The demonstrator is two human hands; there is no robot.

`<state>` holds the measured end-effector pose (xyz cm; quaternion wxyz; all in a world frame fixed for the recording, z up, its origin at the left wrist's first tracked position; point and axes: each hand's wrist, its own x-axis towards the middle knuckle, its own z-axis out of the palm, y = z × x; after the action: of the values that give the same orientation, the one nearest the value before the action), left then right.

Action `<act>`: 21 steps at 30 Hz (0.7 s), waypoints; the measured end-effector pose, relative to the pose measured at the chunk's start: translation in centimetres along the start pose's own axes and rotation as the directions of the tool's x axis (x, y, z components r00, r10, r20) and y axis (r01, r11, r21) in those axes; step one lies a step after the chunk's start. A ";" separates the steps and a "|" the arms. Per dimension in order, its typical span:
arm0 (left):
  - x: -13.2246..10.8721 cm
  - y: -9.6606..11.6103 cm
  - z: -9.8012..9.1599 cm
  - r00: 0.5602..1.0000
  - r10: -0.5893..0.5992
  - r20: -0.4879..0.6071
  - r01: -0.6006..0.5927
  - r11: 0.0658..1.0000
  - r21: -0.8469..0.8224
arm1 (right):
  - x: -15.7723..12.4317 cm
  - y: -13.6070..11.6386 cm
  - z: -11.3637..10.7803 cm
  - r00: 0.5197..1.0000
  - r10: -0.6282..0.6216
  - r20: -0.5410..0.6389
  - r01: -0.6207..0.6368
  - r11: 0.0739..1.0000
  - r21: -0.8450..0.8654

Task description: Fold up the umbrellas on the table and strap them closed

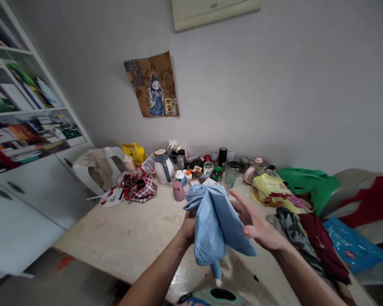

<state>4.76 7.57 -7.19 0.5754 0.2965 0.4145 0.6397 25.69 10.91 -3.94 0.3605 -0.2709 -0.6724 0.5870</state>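
Observation:
A folded light blue cloth point(210, 227), perhaps a garment, is held up above the near part of the table. Its folds hang in two main flaps, and a narrow end dangles below. My left hand point(188, 227) grips it from the left side, with the fingers mostly hidden behind the fabric. On the other side, my right hand point(258, 225) is open, fingers spread and thumb apart, beside the right flap. Some of its fingertips pass behind that flap, so I cannot tell whether they touch it.
On the table point(124, 238), a white kettle point(164, 169), a pink cup point(178, 191), bottles and jars line the wall side. A checked cloth bag point(143, 187) lies left. To the right are a yellow package point(270, 189), folded dark clothes point(322, 242) and a blue plastic bag point(354, 246).

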 end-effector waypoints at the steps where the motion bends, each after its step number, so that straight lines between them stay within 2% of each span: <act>1: -0.1 -0.3 0.6 1.000 -0.007 0.008 0.007 1.000 -0.012 | 0.4 -0.6 0.4 1.000 -0.017 -0.014 0.016 0.998 -0.065; 4: -0.7 -1.1 1.6 0.997 -0.028 0.068 0.027 0.999 0.024 | 1.4 -1.3 1.4 0.971 -0.005 -0.240 -0.056 0.968 -0.247; 7: -1.3 -1.6 1.7 0.990 -0.029 0.135 0.019 0.997 0.075 | 1.9 -0.6 1.5 0.899 0.035 -0.436 -0.151 0.960 -0.235; 10: -1.6 -1.7 1.7 0.979 -0.007 0.202 -0.018 0.992 0.121 | 1.7 0.5 1.5 0.852 -0.023 -0.522 -0.128 0.959 -0.251; 13: -1.3 -1.5 1.7 0.976 0.031 0.217 -0.075 0.977 0.200 | 1.0 0.5 1.7 0.808 -0.165 -0.565 -0.037 0.944 -0.329; 15: -1.0 -1.4 1.7 0.976 0.054 0.212 -0.115 0.952 0.284 | 0.3 -0.3 1.7 0.807 -0.316 -0.499 0.079 0.895 -0.440; 17: -0.7 -1.3 1.7 0.973 0.072 0.220 -0.153 0.914 0.377 | -0.2 -1.7 1.6 0.829 -0.458 -0.322 0.192 0.772 -0.605; 18: -0.7 -1.2 1.7 0.971 0.080 0.226 -0.172 0.890 0.423 | -0.4 -2.3 1.6 0.845 -0.490 -0.214 0.225 0.689 -0.688; 21: -0.9 -1.1 1.9 0.966 0.082 0.244 -0.207 0.810 0.549 | -0.4 -3.3 1.7 0.911 -0.412 0.006 0.212 0.456 -0.865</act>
<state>7.07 7.05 -7.19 0.4501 0.5509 0.5000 0.4939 24.80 9.02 -0.80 0.3501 -0.3417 -0.8690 0.0747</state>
